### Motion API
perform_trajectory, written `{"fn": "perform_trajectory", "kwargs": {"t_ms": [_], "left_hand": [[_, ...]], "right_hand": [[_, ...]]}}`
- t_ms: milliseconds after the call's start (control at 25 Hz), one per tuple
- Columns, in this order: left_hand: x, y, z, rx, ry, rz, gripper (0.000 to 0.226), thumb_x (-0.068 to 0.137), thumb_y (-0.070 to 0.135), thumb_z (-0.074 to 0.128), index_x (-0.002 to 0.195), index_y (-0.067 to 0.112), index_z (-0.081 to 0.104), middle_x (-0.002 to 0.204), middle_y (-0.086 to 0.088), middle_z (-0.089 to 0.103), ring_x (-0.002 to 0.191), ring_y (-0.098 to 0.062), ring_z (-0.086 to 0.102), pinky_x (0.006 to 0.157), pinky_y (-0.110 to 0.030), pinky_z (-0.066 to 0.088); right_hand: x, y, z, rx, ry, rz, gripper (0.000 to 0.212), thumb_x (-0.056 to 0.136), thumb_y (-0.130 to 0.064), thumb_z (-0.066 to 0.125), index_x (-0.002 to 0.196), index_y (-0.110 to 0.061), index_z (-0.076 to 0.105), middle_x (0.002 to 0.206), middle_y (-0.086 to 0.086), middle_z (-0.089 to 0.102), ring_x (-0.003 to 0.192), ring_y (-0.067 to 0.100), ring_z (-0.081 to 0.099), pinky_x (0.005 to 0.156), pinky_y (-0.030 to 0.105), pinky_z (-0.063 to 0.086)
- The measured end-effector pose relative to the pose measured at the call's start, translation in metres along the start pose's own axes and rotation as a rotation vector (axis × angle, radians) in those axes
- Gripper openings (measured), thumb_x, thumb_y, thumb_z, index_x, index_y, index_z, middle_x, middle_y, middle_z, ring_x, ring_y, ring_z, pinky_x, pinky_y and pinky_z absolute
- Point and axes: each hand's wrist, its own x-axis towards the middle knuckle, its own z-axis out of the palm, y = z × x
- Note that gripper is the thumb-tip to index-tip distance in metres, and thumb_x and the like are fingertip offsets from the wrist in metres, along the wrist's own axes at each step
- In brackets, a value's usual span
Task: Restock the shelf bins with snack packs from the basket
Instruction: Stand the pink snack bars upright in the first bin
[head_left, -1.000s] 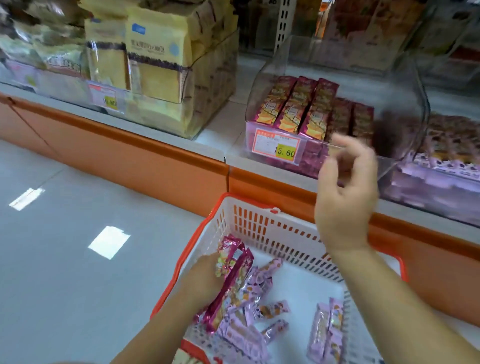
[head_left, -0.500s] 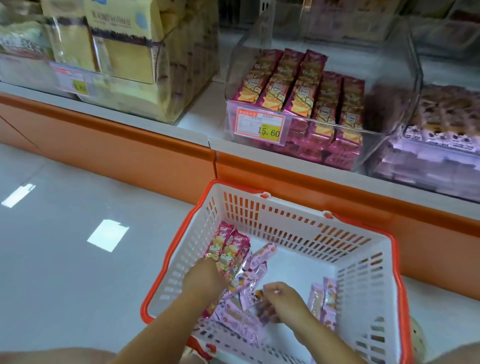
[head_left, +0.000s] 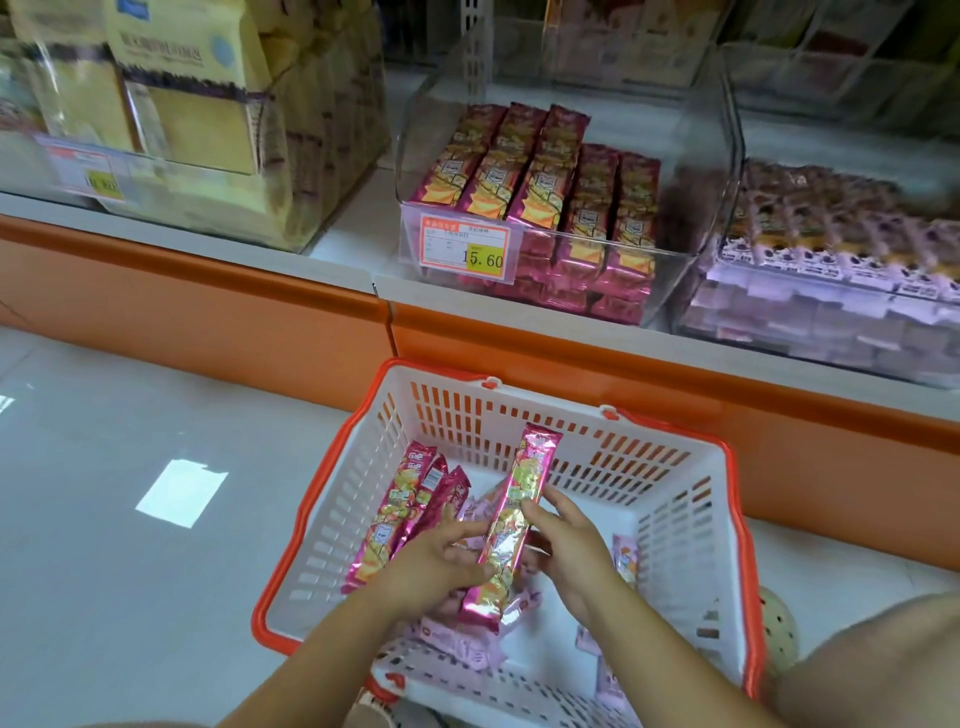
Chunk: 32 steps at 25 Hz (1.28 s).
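pack in hand: long pink foil snack pack (head_left: 511, 525), lower centre of frame, tilted with its top end up-right, lifted above the basket floor
right grip: my right grip (head_left: 569, 551) grasps the pack at mid-length, fingers curled over its right edge
left grip: my left grip (head_left: 436, 558) clenched round a fan of matching packs (head_left: 402, 504); its fingertips touch the left edge of the lifted pack
handling: looks light, judging by the easy finger hold; foil film looks slick and crinkly; contents likely brittle, so no squeezing
where to hold: mid-length across the narrow width, as now; the crimped ends look floppy and would let it swing
basket: white basket with an orange rim (head_left: 623, 457) on the floor, bottom centre; pale pink loose packs (head_left: 467, 649) lie on its bottom under my grips
target bin: clear bin (head_left: 696, 218), upper centre on the shelf, directly above the basket; rows of the same pink packs (head_left: 540, 176) fill its left part, right part bare
price tag: red-and-yellow tag (head_left: 464, 248) on the bin front, reads 15.60
next move, my guess: pass the pack into the fan or lift it to the bin's bare right side, laid flat like the rows
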Motion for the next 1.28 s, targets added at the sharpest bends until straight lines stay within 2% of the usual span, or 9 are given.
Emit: {"fn": "perform_trajectory", "kwargs": {"t_ms": [120, 320, 440, 520, 720, 880, 1000, 1120, 1280], "left_hand": [[-0.003, 0.0, 0.0, -0.075, -0.035, -0.044, 0.053, 0.084, 0.008, 0.07, 0.131, 0.026, 0.053, 0.08, 0.009, 0.075, 0.059, -0.005, 0.067, 0.066, -0.027, 0.056], [-0.011, 0.008, 0.005, -0.147, -0.048, -0.011, 0.046, 0.086, 0.003, 0.066, 0.126, 0.021, 0.055, 0.083, -0.008, 0.073, 0.049, -0.003, 0.062, 0.055, -0.019, 0.051], [-0.015, 0.017, 0.0, -0.199, -0.039, 0.052, 0.052, 0.079, 0.009, 0.075, 0.125, 0.026, 0.058, 0.099, -0.001, 0.075, 0.087, -0.018, 0.072, 0.09, -0.042, 0.054], [-0.019, 0.035, -0.006, -0.278, -0.028, 0.147, 0.05, 0.075, 0.015, 0.076, 0.122, 0.026, 0.061, 0.108, -0.002, 0.073, 0.098, -0.023, 0.07, 0.093, -0.045, 0.052], [-0.047, 0.13, -0.038, -0.3, 0.435, 0.615, 0.033, 0.087, 0.027, 0.065, 0.118, 0.037, 0.06, 0.11, 0.017, 0.068, 0.092, -0.002, 0.068, 0.069, -0.019, 0.053], [-0.053, 0.184, -0.064, -0.052, 0.696, 0.81, 0.051, 0.096, 0.034, 0.052, 0.142, 0.041, 0.034, 0.135, 0.024, 0.041, 0.122, 0.003, 0.043, 0.099, -0.024, 0.035], [-0.041, 0.206, -0.076, 0.028, 0.648, 0.819, 0.058, 0.097, 0.038, 0.047, 0.149, 0.04, 0.02, 0.151, 0.021, 0.024, 0.139, -0.001, 0.024, 0.116, -0.031, 0.022], [-0.031, 0.212, -0.078, -0.015, 0.563, 0.807, 0.058, 0.099, 0.034, 0.045, 0.15, 0.037, 0.019, 0.15, 0.021, 0.025, 0.137, 0.002, 0.025, 0.111, -0.023, 0.021], [-0.028, 0.205, -0.076, -0.197, 0.48, 0.833, 0.052, 0.1, 0.026, 0.046, 0.147, 0.039, 0.027, 0.138, 0.027, 0.035, 0.126, 0.009, 0.034, 0.102, -0.018, 0.027]], "right_hand": [[-0.002, 0.001, -0.003, -0.01, -0.012, -0.02, 0.038, 0.091, -0.016, 0.063, 0.127, -0.023, 0.056, 0.094, 0.01, 0.075, 0.079, 0.028, 0.067, 0.072, 0.04, 0.05], [-0.011, -0.007, -0.005, -0.111, -0.059, -0.046, 0.044, 0.09, -0.019, 0.064, 0.129, -0.033, 0.051, 0.101, 0.007, 0.074, 0.091, 0.024, 0.071, 0.079, 0.039, 0.055], [-0.025, -0.031, 0.002, -0.279, -0.117, -0.157, 0.061, 0.086, -0.014, 0.068, 0.135, -0.042, 0.043, 0.107, 0.008, 0.071, 0.099, 0.022, 0.069, 0.09, 0.043, 0.055], [-0.043, -0.058, 0.01, -0.376, -0.098, -0.311, 0.064, 0.086, -0.014, 0.069, 0.135, -0.046, 0.043, 0.11, 0.006, 0.067, 0.1, 0.018, 0.066, 0.085, 0.034, 0.057], [-0.104, -0.17, 0.043, -0.546, 0.045, -0.75, 0.055, 0.087, -0.025, 0.067, 0.118, -0.063, 0.042, 0.105, -0.039, 0.061, 0.094, -0.016, 0.058, 0.073, 0.008, 0.05], [-0.094, -0.267, 0.055, -0.433, 0.257, -0.949, 0.034, 0.091, -0.018, 0.062, 0.118, -0.037, 0.053, 0.095, -0.012, 0.07, 0.082, 0.005, 0.065, 0.061, 0.015, 0.048], [-0.061, -0.318, 0.06, -0.713, 0.528, -0.934, 0.037, 0.093, -0.022, 0.059, 0.129, -0.019, 0.053, 0.095, 0.001, 0.063, 0.078, 0.016, 0.057, 0.062, 0.022, 0.033], [-0.023, -0.331, 0.065, -1.022, 0.658, -0.856, 0.04, 0.094, -0.019, 0.056, 0.132, -0.009, 0.048, 0.111, 0.015, 0.064, 0.101, 0.033, 0.061, 0.073, 0.026, 0.042], [0.015, -0.311, 0.066, -1.091, 0.536, -0.587, 0.048, 0.093, -0.026, 0.058, 0.136, -0.008, 0.047, 0.125, 0.015, 0.062, 0.11, 0.031, 0.06, 0.093, 0.033, 0.049]]}}
